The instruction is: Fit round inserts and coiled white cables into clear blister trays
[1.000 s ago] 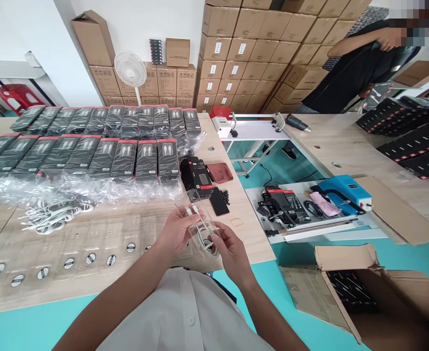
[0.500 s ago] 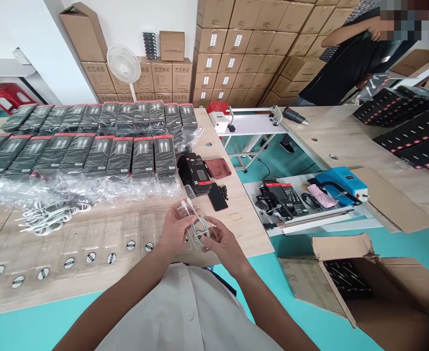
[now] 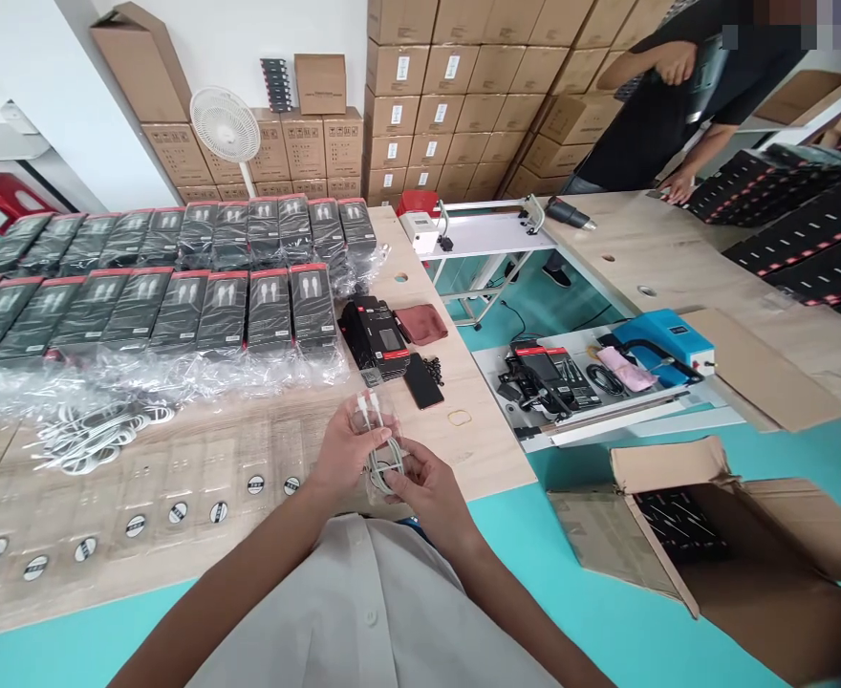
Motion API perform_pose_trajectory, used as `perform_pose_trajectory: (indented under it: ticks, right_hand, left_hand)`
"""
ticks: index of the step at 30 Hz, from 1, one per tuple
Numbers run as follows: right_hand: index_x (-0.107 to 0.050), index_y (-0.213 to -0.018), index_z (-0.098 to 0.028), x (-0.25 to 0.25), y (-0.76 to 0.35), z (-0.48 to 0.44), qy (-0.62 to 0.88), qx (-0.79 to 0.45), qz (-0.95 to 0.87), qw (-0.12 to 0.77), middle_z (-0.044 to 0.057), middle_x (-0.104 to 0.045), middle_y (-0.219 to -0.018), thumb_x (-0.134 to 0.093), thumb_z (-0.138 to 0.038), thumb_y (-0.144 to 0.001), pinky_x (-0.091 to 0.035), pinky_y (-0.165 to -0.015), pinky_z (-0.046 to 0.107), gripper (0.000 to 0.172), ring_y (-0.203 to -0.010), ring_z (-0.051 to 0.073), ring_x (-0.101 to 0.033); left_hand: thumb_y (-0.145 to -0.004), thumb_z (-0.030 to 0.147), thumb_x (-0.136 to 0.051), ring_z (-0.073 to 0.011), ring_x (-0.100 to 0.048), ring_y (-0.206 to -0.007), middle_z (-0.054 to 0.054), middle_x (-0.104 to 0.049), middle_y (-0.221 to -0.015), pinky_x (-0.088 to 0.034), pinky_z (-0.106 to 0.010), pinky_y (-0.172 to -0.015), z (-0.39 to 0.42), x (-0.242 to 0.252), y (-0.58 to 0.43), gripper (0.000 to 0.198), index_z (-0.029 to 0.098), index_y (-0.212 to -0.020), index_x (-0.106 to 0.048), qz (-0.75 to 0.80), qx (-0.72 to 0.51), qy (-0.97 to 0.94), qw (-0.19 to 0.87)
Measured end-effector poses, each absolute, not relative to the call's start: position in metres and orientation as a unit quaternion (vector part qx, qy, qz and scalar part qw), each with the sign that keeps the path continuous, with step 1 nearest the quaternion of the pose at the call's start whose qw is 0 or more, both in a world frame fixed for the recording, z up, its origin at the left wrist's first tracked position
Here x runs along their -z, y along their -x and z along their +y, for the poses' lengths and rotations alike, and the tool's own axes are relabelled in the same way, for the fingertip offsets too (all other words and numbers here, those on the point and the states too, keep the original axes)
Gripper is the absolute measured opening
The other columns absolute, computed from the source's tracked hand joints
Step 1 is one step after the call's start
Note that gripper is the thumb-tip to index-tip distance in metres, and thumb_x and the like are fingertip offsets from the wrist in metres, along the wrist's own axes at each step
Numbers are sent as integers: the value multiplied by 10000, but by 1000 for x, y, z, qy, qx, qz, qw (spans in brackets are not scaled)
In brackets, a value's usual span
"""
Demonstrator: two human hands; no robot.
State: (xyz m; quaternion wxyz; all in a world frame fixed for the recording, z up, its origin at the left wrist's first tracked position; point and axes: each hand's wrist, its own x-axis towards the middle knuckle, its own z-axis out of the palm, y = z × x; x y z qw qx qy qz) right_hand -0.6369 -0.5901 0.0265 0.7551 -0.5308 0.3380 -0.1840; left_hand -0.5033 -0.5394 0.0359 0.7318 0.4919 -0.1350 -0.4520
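1. Boxed cables [image 3: 221, 311] are lying in two rows on plastic film [image 3: 177, 377] at the far end of the workbench [image 3: 474, 449].
2. Loose coiled cables [image 3: 97, 438] are lying in front of the film, toward the left.
3. A smartphone [image 3: 422, 380] is lying right of the rows.
4. The left hand [image 3: 349, 449] and right hand [image 3: 427, 492] are holding a cable [image 3: 384, 468] above the bench's near edge.
5. An open carton [image 3: 707, 564] is sitting on the floor, right of the bench.

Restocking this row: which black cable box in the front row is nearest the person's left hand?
The rightmost front-row box, at the row's end, closest to the left hand; the others lie farther left.
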Motion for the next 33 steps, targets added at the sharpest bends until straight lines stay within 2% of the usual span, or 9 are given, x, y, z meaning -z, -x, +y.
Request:
perform_pose_trajectory:
  ticks: [4, 8, 11, 14, 17, 25, 33]
  right_hand:
    - [-604, -1230, -211, -22, 639, -585, 535, 181, 319, 761, 14, -689, -801, -744, -390, -719, -593, -681, 372, 560, -752, 198, -646]
    - [-573, -1261, -212, -16, 638, -588, 525, 163, 339, 763, -5, -663, -715, -719, -449, -744, -589, -669, 380, 587, -691, 192, -648]
    - [-551, -1252, -211, -13, 634, -597, 537, 181, 366, 738, 37, -697, -830, -626, -515, -813, -570, -630, 354, 539, -723, 196, -658]
    - [-594, -1176, -208, -11, 631, -605, 597, 221, 352, 686, 79, -707, -1008, -600, -502, -837, -558, -741, 363, 449, -870, 215, -664]
    - [-623, -1149, -207, -12, 628, -608, 643, 239, 331, 648, 74, -712, -1015, -594, -477, -847, -534, -837, 376, 406, -919, 218, -656]
    - [-634, -1117, -189, -15, 623, -599, 698, 244, 353, 573, 92, -687, -1093, -547, -409, -874, -511, -822, 352, 340, -906, 205, -642]
    - [-645, -1069, -181, 10, 620, -604, 640, 248, 299, 663, 46, -676, -899, -523, -520, -896, -483, -784, 323, 399, -841, 196, -598]
  left_hand:
    - [-616, 199, -818, -188, -688, -780, -13, -698, -820, -524, -320, -713, -539, -28, 498, 651, 219, -1193, -518, -140, 461, -504, 717]
    - [-612, 187, -815, -188, -687, -775, -14, -702, -817, -528, -331, -732, -537, -23, 497, 706, 228, -1241, -498, -141, 478, -504, 705]
    - [-592, 173, -822, -184, -676, -744, -32, -712, -846, -531, -336, -720, -536, -25, 499, 618, 210, -1149, -557, -146, 507, -509, 680]
    - [-586, 164, -822, -186, -668, -750, -50, -716, -867, -522, -321, -715, -534, -29, 501, 444, 181, -985, -628, -169, 525, -502, 667]
    - [-598, 144, -785, -191, -668, -755, -55, -717, -834, -506, -305, -716, -533, -36, 502, 310, 164, -888, -678, -189, 538, -487, 662]
    - [-623, 134, -715, -243, -679, -862, -62, -724, -819, -506, -364, -830, -526, -44, 518, 146, 159, -765, -695, -127, 536, -457, 698]
    - [-624, 129, -734, -243, -687, -899, -81, -741, -867, -514, -363, -840, -531, -28, 507, 233, 136, -855, -704, -86, 558, -435, 701]
